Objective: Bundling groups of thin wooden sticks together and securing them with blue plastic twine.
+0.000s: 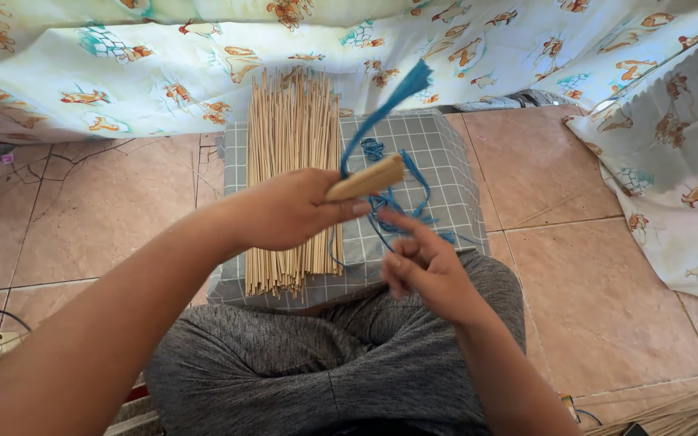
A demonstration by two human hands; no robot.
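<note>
Blue cord [381, 121], a flat plastic strand, runs up from a small bundle of sticks [367, 179] that my left hand [288, 211] grips closed around its lower end, held above the grey checked cushion [446, 161]. From the head view, my right hand [426, 266] sits just below and right of it, fingers half curled with the forefinger raised toward the cord; I cannot tell whether it pinches a strand. More cord lies looped on the cushion beside the large pile of loose sticks [292, 178]. My judgement: the loops could snag or knot if pulled fast, and a slack grip could let the bundle splay. No packages, labels or signs are visible; only a pale cloth [163, 73] printed with orange fish hangs behind and at right.
</note>
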